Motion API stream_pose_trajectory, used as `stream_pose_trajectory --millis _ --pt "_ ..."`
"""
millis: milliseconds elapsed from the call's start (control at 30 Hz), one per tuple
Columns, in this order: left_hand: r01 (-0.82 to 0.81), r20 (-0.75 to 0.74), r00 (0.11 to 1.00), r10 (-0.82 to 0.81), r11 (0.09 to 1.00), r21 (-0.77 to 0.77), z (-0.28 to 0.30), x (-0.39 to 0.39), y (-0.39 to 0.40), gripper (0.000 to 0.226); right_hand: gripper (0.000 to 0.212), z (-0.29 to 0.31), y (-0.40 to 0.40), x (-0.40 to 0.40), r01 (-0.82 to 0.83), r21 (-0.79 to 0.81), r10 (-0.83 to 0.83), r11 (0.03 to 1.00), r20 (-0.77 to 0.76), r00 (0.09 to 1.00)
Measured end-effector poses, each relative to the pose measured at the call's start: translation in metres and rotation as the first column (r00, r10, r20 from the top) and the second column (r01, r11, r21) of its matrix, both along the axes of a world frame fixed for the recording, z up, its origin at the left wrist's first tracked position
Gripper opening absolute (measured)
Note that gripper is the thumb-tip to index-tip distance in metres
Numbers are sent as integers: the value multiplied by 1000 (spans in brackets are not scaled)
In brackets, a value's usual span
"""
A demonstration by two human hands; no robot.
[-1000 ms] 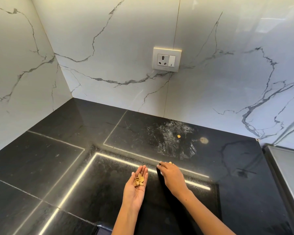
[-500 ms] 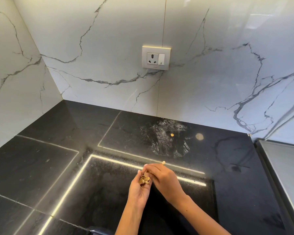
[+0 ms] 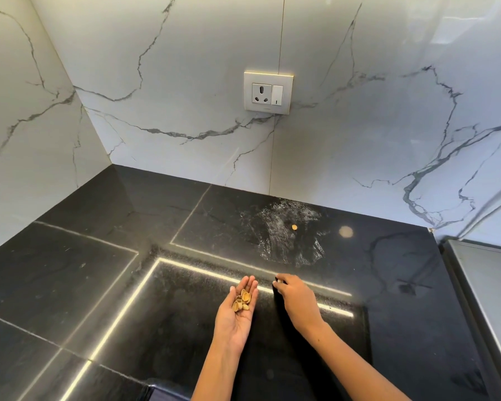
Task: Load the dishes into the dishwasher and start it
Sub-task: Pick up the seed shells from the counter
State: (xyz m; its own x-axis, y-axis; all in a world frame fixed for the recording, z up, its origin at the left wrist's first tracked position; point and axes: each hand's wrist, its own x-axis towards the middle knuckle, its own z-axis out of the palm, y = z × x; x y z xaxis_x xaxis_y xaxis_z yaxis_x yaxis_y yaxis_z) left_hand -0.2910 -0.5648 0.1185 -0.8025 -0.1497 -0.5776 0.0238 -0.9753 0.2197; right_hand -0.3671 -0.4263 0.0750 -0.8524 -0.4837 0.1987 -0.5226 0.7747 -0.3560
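- The left hand (image 3: 237,308) lies palm up just below the middle of the frame, fingers straight and together, cupping a small heap of tan, curved nut shells (image 3: 242,300).
- The right hand (image 3: 294,296) sits just to its right, knuckles up, fingertips (image 3: 278,280) bunched low against the glossy black stone worktop (image 3: 70,279); they seem to pinch something small and pale, though it is too tiny to tell for sure.
- One more small round tan shell piece (image 3: 294,227) lies alone, further up the frame, on a whitish smeared patch (image 3: 284,233) of the worktop, well apart from both hands.
- A white wall socket with switch (image 3: 268,92) sits on the white veined marble wall (image 3: 388,111) at upper centre.
- No dishes and no dishwasher are in view; this looks like clearing scraps ahead of loading.
- To do this step well, I judge: keep the left palm level and slightly cupped so the heap does not slide off, bring it close beside the right hand before dropping the piece in, then reach for the lone piece up the frame.
- Against half a second ago, the hands have parted: then the right fingertips were over the left palm; now they are back down at the worktop, and the left hand has flattened out again.
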Motion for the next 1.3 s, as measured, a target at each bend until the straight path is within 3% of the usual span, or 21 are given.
stream_pose_trajectory --millis 300,433,567,667,767,867,967,1133,1300 --pt "60 0 998 -60 997 -38 1 -5 15 36 34 11 22 8 9 114 -8 993 -8 1000" --pt "69 -6 998 -69 997 -37 2 -8 23 36 11 -2 26 3 -16 60 13 998 48 999" --pt "59 -20 998 -59 998 -14 -2 -6 25 37 2 0 25 0 29 69 -32 997 53 998" --pt "55 -17 998 -55 998 -8 -5 -4 26 37 23 3 25 3 0 82 3 997 -38 999" --pt "50 -12 999 -50 999 -8 -6 -2 28 37 29 6 26 3 -3 131 19 991 -116 993" --pt "47 -6 999 -47 999 -9 -5 -2 28 37 29 4 27 0 -15 139 29 990 -103 994" --pt "52 0 999 -52 999 -12 -4 -1 28 37 14 2 30 -1 -71 53 70 996 20 997" --pt "61 -1 998 -61 998 -7 -4 1 29 37 6 5 29 -1 -3 12 3 1000 44 999" --pt "65 4 998 -65 998 -6 -4 2 28 37 31 4 22 2 19 101 -11 995 -74 997"
